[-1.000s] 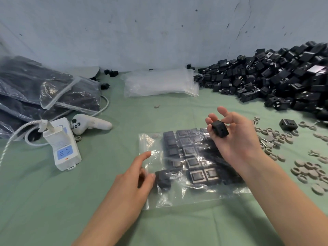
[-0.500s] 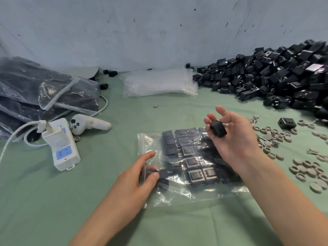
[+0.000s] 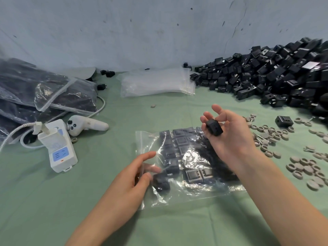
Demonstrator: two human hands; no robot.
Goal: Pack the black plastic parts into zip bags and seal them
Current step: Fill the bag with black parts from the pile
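Green tabletop point(image 3: 53, 201), cracked grey wall point(image 3: 142, 32), right grip point(image 3: 230, 137) pinching black part point(image 3: 213, 126), left grip point(image 3: 131, 180) pinching zip bag point(image 3: 195, 190)

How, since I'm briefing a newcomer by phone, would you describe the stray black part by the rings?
Find the big black pile at the table's far right. In front of it lie grey rings. The part sits alone among them, apart from the pile, neither bagged nor held.
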